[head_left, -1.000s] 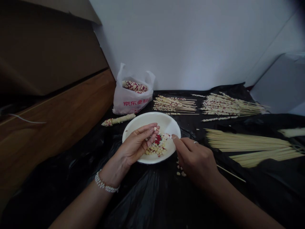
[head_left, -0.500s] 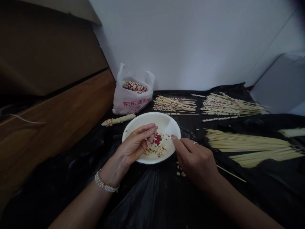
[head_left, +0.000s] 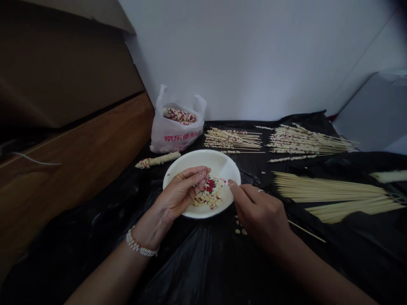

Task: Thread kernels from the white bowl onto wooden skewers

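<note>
Over the white bowl, my left hand is closed, thumb and fingertips pinched around what looks like a small corn kernel, mostly hidden. My right hand grips a thin wooden skewer, whose rear end sticks out past the wrist. A few kernels seem to sit on the skewer near the right fingertips; its front tip is hard to make out. Loose pale and red corn kernels lie in the bowl, around a red flower print on its bottom.
Behind the bowl stands a white plastic bag with corn cobs. A partly stripped cob lies left. Kernel-threaded skewers are piled at the back; bare skewers lie right. Black plastic sheet covers the surface, bounded by a wooden board.
Both hands stay almost where they were over the bowl. The left fingertips have shifted very slightly, and the skewer's rear end has moved a little to the left.
</note>
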The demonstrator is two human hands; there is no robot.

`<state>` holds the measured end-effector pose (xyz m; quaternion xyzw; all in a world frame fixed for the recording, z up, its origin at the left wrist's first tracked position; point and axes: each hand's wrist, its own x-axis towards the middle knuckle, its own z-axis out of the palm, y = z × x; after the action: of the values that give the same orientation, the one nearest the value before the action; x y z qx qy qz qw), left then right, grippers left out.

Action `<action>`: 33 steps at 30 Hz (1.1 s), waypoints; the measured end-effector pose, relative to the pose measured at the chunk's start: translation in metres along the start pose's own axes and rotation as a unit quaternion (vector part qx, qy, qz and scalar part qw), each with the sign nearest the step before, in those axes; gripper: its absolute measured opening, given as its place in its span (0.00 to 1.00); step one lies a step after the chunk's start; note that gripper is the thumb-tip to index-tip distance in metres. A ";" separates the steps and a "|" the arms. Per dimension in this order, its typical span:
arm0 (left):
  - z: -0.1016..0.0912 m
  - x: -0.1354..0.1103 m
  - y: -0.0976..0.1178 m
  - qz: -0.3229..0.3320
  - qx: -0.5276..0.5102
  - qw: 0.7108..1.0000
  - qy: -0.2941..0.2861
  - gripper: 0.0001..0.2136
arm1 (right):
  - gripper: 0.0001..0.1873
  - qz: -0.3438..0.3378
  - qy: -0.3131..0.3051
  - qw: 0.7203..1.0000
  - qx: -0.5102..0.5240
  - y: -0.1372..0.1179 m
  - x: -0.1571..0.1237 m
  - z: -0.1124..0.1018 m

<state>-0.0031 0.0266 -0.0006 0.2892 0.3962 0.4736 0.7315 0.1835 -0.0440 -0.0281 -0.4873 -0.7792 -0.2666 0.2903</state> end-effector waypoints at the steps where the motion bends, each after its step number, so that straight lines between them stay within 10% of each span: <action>1: 0.000 0.000 0.000 -0.002 -0.004 1.000 0.001 0.07 | 0.15 0.002 0.000 1.000 0.003 0.000 0.000 0.000; 33: 0.006 -0.005 0.000 -0.036 -0.015 0.999 -0.013 0.07 | 0.14 0.016 0.009 0.999 0.029 -0.002 0.001 0.000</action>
<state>0.0008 0.0213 0.0035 0.2701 0.3895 0.4488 0.7575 0.1812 -0.0441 -0.0272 -0.4885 -0.7762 -0.2438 0.3155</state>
